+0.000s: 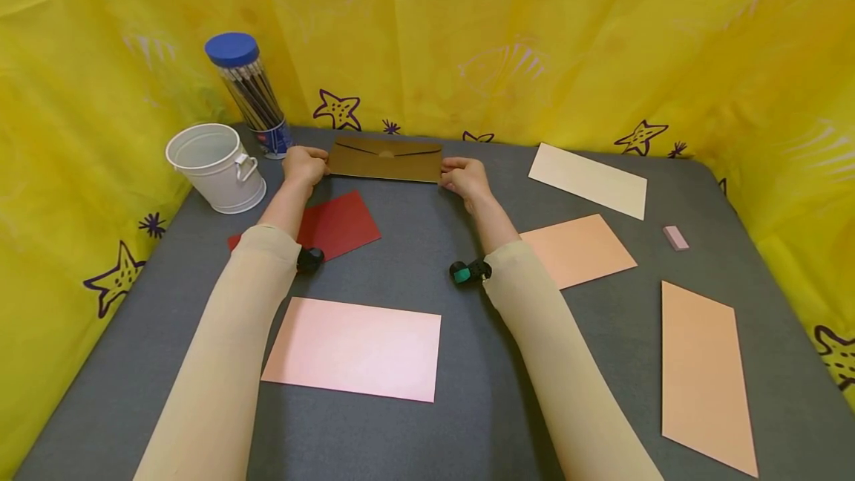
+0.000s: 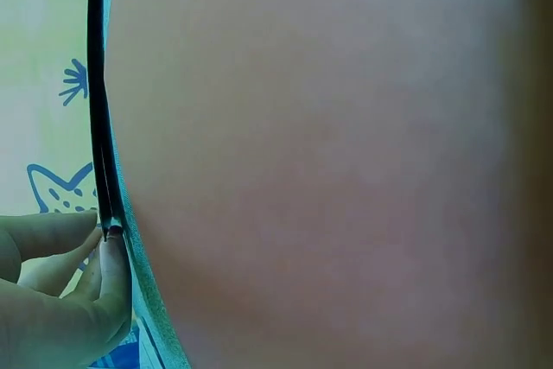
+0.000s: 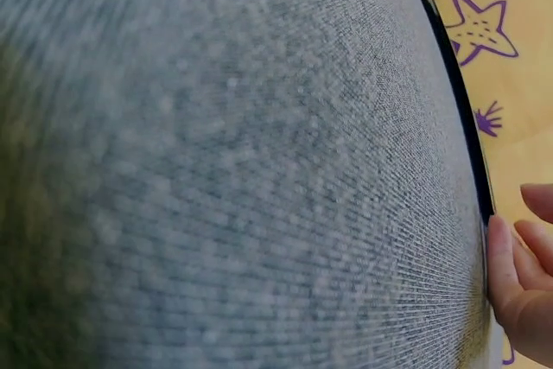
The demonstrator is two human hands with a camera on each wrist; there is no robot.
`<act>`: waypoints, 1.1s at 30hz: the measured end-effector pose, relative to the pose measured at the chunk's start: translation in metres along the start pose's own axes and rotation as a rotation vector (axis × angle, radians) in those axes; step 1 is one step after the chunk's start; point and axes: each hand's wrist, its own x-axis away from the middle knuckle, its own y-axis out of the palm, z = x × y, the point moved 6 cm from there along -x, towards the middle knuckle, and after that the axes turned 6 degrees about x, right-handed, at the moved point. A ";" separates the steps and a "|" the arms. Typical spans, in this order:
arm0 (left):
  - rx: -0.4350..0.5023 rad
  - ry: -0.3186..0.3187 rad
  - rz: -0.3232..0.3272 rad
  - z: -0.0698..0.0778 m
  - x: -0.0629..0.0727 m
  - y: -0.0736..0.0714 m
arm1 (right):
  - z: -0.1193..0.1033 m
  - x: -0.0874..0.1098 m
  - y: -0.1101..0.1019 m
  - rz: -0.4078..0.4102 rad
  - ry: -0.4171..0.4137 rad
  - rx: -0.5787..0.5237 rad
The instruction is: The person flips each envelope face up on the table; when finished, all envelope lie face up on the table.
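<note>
At the back of the table lies a brown-gold envelope (image 1: 386, 162) with a dark flap line, its long side facing me. My left hand (image 1: 306, 167) pinches its left end; the left wrist view shows thumb and fingers (image 2: 111, 274) meeting at the envelope's thin dark edge (image 2: 102, 127). At the other end my right hand (image 1: 466, 178) holds the right edge between fingertips, seen also beside the dark edge (image 3: 467, 118) in the right wrist view. A red envelope-sized sheet (image 1: 341, 225) is partly covered by my left forearm.
A white metal bucket (image 1: 217, 173) and a blue-lidded tub of pencils (image 1: 254, 95) stand at the back left. A pink sheet (image 1: 354, 347) is in front. To the right lie a cream sheet (image 1: 591, 180), two peach sheets (image 1: 581, 251) and a pink eraser (image 1: 675, 237). Yellow cloth surrounds the table.
</note>
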 end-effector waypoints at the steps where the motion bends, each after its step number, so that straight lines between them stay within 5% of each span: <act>1: -0.010 0.001 -0.004 0.000 0.000 0.000 | 0.000 0.000 0.000 0.002 0.000 -0.003; 15: -0.132 0.048 -0.125 0.007 0.006 0.001 | -0.002 0.004 -0.001 0.005 -0.021 -0.005; 23: -0.213 0.134 -0.232 0.015 0.014 -0.001 | -0.010 0.013 0.006 0.032 -0.092 0.097; 33: -0.245 0.195 -0.516 0.017 0.037 -0.004 | -0.013 0.032 0.036 -0.163 -0.114 0.174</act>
